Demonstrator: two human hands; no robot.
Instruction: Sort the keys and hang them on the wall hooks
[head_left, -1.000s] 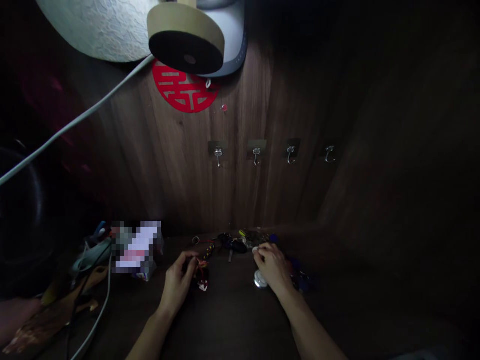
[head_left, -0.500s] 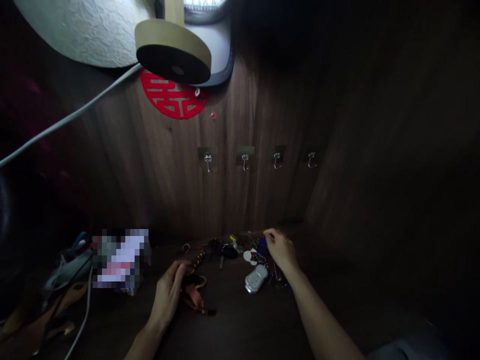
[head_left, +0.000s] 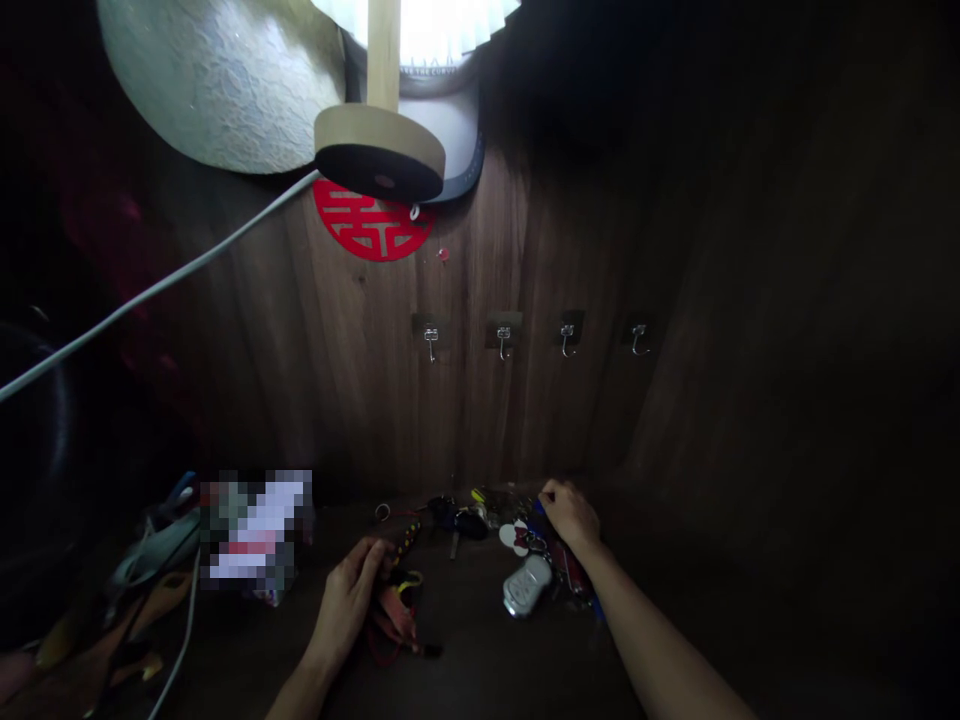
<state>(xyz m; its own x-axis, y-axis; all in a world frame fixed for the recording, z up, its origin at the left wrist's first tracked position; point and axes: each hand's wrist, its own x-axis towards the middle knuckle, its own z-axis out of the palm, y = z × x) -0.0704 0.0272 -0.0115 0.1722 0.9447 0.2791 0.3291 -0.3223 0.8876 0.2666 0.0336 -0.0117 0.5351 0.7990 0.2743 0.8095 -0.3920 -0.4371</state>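
Observation:
My left hand (head_left: pixel 354 592) is low, left of centre. Its thumb and fingers are closed at the lower end of a black strap with yellow dots (head_left: pixel 407 540). An orange-red strap (head_left: pixel 397 615) lies beside that hand. My right hand (head_left: pixel 573 514) rests with bent, closed fingers over the right end of a spread of keys, near a blue item (head_left: pixel 540 508). What it grips is hidden. Around it lie a white mouse-head charm (head_left: pixel 514 538), a silver remote fob (head_left: pixel 527 586) and a dark red item (head_left: pixel 568 568). A black car key (head_left: pixel 471 526) sits between the hands.
Several metal hooks (head_left: pixel 504 342) line the wooden wall (head_left: pixel 480 420). A lamp base (head_left: pixel 379 150) hangs above with a white cable (head_left: pixel 195 265), near a cap (head_left: pixel 459 130) and red paper-cut (head_left: pixel 375 235). A blurred packet (head_left: pixel 259 530) and clutter lie left. A loose ring (head_left: pixel 382 512) lies near the wall.
My view has tilted up a little, so everything sits lower and further right in the picture. Both hands keep nearly the same place and pose among the items.

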